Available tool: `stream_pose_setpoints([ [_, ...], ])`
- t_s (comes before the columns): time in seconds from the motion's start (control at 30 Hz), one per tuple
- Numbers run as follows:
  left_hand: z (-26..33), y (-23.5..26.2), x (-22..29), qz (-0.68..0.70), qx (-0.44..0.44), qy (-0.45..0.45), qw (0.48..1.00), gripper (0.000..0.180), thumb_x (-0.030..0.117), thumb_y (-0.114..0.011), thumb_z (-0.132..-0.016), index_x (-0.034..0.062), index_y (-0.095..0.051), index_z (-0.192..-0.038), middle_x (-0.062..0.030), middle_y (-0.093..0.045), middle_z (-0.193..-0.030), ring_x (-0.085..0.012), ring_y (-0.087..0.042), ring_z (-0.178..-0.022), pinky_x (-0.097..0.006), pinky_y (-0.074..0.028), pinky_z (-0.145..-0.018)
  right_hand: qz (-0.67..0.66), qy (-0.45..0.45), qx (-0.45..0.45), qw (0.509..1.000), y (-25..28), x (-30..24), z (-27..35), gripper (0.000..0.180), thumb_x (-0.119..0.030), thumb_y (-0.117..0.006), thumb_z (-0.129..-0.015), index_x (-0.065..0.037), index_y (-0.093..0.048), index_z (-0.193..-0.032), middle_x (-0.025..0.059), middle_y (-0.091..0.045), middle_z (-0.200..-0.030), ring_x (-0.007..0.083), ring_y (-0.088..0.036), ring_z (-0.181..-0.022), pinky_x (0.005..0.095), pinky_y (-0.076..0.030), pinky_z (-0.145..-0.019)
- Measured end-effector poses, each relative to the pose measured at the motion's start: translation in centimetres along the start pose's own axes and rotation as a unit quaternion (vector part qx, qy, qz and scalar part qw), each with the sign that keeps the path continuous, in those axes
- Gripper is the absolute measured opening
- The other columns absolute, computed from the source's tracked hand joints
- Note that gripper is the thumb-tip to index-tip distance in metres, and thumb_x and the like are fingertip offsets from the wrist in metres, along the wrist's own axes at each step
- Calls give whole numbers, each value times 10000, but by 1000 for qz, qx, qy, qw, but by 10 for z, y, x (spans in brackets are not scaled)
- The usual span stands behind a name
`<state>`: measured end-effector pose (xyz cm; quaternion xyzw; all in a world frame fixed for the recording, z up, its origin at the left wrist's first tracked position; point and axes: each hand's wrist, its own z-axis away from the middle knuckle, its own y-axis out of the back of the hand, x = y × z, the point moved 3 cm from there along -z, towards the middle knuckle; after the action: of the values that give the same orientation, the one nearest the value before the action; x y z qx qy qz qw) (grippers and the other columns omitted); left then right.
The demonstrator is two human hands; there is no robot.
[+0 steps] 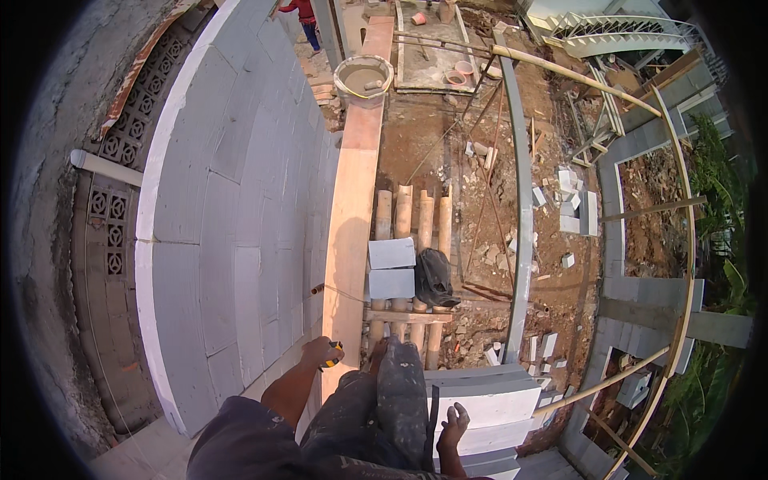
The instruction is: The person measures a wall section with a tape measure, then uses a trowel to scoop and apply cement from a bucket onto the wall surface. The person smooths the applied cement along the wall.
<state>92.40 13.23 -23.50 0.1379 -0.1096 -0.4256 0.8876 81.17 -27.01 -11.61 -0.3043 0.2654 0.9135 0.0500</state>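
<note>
My left hand [320,350] is closed around a small yellow and black object [334,353], close to the face of the white block wall [232,216] and at the near end of a long wooden plank [354,200]. My right hand [454,422] rests with fingers apart on the edge of a stack of white blocks [488,400], holding nothing. My legs in paint-stained dark trousers [400,392] lie between the two hands.
A bucket of grey mortar [362,76] stands at the plank's far end. Two white blocks [391,268] and a black bag [434,276] lie on bamboo poles [404,212]. Rubble-strewn ground [480,176] lies far below. A person in red [304,12] stands far off.
</note>
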Motion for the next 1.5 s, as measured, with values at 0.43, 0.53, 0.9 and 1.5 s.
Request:
stream_pose_setpoints([
  [0.43,31,159,21,475,-65,-75,874,338,400,-576,-753,100,-612,-905,-30,-562,-750,-148,-544,-621,-274,-435,-601,9,30,-140,990,-88,-179,-107,279,-203,-601,-858,33,-630,-1004,85,-635,-892,171,-581,-844,311,-443,-772],
  [0.53,0,203,24,422,-78,-64,901,336,394,-550,-766,83,-615,-874,-60,-594,-743,-173,-562,-604,-302,-444,-581,-28,24,-146,989,-119,-215,-117,257,-206,-612,-854,20,-635,-975,68,-631,-868,154,-575,-813,299,-442,-739],
  [0.9,36,439,77,674,-216,-198,678,382,337,-491,-797,-12,-577,-927,-201,-626,-776,-321,-615,-600,-409,-528,-573,17,164,-195,967,-267,-435,-95,309,-243,-619,-867,2,-636,-1053,46,-617,-823,113,-550,-743,253,-449,-672],
  [1.5,26,659,286,413,-2,-377,829,305,329,-599,-823,48,-651,-931,-87,-655,-775,-208,-618,-694,-316,-475,-670,36,152,-355,922,-453,-736,-131,296,-262,-562,-930,-9,-619,-1073,67,-651,-886,128,-604,-723,248,-475,-649],
])
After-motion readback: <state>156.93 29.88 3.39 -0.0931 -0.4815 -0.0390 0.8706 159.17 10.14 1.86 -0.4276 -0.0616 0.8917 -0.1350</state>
